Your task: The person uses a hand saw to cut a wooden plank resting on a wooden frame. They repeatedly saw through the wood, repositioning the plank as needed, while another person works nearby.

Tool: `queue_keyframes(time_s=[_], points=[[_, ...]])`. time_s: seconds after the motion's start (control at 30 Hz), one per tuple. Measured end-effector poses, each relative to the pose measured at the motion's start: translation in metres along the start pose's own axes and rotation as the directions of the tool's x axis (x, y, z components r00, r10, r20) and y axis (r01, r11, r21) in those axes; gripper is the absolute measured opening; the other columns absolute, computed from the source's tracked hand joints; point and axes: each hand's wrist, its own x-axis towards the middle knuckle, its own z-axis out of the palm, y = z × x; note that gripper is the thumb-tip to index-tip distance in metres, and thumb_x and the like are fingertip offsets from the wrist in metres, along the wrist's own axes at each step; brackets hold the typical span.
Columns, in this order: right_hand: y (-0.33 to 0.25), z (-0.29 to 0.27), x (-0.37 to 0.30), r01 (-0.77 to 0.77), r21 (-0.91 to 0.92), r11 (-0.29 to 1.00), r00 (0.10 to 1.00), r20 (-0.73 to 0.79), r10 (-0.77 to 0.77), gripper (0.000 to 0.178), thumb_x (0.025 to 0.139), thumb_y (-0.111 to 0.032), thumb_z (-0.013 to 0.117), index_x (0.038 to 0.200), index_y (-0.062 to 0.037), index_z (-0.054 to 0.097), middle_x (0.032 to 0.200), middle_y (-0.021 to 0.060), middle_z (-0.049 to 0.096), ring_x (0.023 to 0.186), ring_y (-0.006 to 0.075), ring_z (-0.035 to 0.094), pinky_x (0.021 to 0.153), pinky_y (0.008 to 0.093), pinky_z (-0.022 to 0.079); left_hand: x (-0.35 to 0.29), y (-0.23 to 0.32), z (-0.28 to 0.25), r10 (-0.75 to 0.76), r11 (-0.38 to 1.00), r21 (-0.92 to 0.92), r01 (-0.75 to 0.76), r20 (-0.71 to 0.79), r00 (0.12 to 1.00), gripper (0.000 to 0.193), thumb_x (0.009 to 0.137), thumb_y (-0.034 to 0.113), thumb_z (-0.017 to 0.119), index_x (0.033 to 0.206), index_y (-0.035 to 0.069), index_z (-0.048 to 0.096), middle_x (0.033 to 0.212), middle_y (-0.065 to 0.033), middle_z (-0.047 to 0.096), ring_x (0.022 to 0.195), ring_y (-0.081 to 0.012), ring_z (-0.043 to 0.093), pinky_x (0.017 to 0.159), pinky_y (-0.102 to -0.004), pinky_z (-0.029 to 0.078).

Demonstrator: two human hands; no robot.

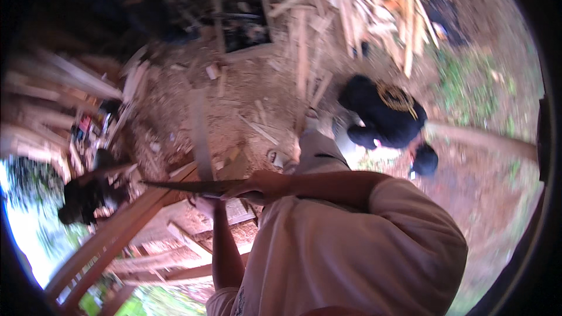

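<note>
Grip of the right hand [260, 186] is closed around the near-right end of a dark blade [190, 186], which tapers to a point toward the left; blur hides its edge. Just below the blade is the left hand [205, 205], partly covered, and whether its grip is open or closed I cannot tell. A thin pale strip [201, 131] runs far from beside that hand, its near end meeting the blade in view; whether they touch is unclear.

To the left, a long beam [117, 233] slants from near left up to the blade's far side. Boards [187, 239] lie between the beam and the left forearm. A sandalled foot [277, 157] shows just past the right hand, on ground [167, 102] strewn with chips.

Farther left is a stack of planks [76, 76]; at the far side, a wooden frame [243, 52]. Far right lies a heap of wood [374, 9], and nearer on the right a co-worker [383, 114] in black bends low, near a log [480, 140].
</note>
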Motion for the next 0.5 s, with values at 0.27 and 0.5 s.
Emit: queue_keyframes(time_s=[0.27, 0.5], points=[[0.019, 0.016, 0.005, 0.211, -0.099, 0.973, 0.965, -0.136, -0.223, 0.057, 0.083, -0.013, 0.067, 0.137, -0.0302, 0.064, 0.087, 0.0147, 0.072, 0.072, 0.0388, 0.066, 0.067, 0.0491, 0.05, 0.014, -0.022, 0.01, -0.054, 0.995, -0.079, 0.053, -0.013, 0.998, 0.037, 0.071, 0.04, 0.078, 0.089, 0.009, 0.074, 0.095, -0.0147, 0.074, 0.102, -0.0417, 0.065, 0.102, -0.0543, 0.044], [0.026, 0.023, 0.02, 0.325, -0.03, 0.945, 0.907, -0.272, -0.321, 0.051, 0.08, -0.011, 0.069, 0.13, -0.0236, 0.07, 0.093, 0.014, 0.075, 0.077, 0.0362, 0.069, 0.068, 0.0461, 0.051, 0.037, -0.021, 0.008, -0.018, 1.0, -0.008, 0.018, 0.011, 1.0, 0.037, 0.072, 0.04, 0.077, 0.09, 0.009, 0.074, 0.096, -0.0151, 0.074, 0.103, -0.0415, 0.065, 0.103, -0.0545, 0.043]])
